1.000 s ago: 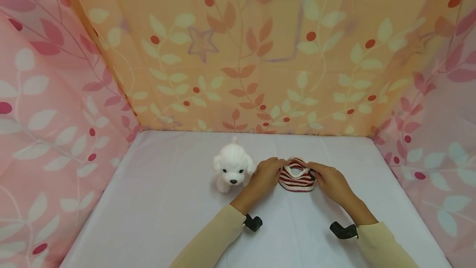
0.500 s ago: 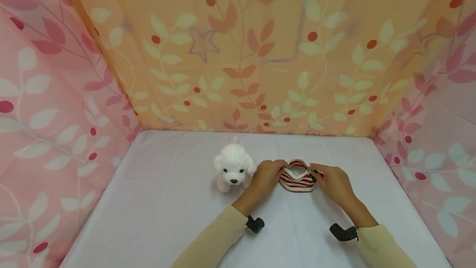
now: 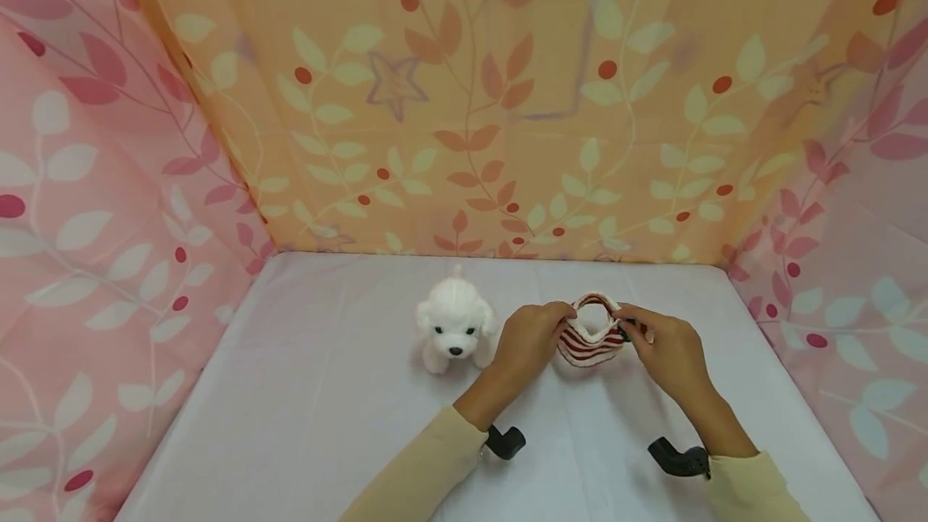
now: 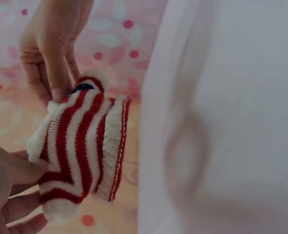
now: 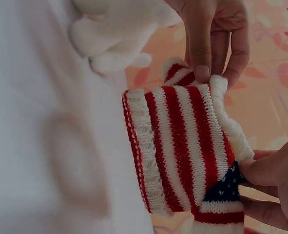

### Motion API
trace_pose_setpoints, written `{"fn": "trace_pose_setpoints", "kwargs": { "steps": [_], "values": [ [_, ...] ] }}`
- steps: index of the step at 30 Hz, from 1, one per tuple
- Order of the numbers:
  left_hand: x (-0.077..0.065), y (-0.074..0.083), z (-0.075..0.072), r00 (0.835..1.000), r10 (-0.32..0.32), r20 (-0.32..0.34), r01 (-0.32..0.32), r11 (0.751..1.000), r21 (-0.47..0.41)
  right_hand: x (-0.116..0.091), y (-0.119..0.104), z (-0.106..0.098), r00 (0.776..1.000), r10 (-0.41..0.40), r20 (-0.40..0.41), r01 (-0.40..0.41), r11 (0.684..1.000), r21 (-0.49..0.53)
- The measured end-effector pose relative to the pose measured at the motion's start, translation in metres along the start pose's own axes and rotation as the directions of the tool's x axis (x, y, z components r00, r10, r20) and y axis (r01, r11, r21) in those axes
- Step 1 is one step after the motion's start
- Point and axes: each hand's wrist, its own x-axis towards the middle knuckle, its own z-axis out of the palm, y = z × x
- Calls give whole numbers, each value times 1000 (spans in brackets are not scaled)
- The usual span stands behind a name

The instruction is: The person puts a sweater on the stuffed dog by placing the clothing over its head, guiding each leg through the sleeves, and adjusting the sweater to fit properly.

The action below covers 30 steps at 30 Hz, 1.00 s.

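A small knitted sweater (image 3: 590,351), striped red and white with a navy patch (image 5: 224,185), hangs just above the table. My left hand (image 3: 532,338) pinches its white collar edge on one side, thumb outside and fingers behind. On the other side, my right hand (image 3: 669,351) pinches the collar near the navy patch. Between the hands the neck opening stands stretched into a ring. The ribbed hem (image 4: 113,148) points down in the left wrist view. Left of my left hand, a white plush dog (image 3: 455,327) stands upright on the table, facing me.
A white cloth covers the table (image 3: 312,393). Patterned curtains rise around it: an orange one (image 3: 464,103) at the back, pink ones (image 3: 94,264) at the sides. Black wrist cameras (image 3: 506,441) stick out below both wrists.
Both hands have raised the sweater from the table and shifted it slightly right. Its neck opening looks rounder and wider now. The plush dog has stayed in place.
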Motion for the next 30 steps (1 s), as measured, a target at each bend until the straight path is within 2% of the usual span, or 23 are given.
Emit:
{"fn": "trace_pose_setpoints", "kwargs": {
  "steps": [6,11,15,22,30],
  "values": [
    [6,18,-30,996,58,-73,-57,998,17,8,-13,-25,995,-41,-95,44,999,30],
    [9,25,-54,986,89,-144,-84,996,44,17,-27,-39,986,-83,-146,93,994,64],
    [10,24,-69,974,109,-199,-102,994,42,23,-39,-43,983,-90,-162,105,990,91],
    [5,18,-96,958,93,-270,-94,996,8,38,-60,-44,978,-85,-190,119,978,173],
    [0,9,-121,929,97,-356,-103,995,2,54,-84,-40,975,-89,-205,144,953,268]
  ]
}}
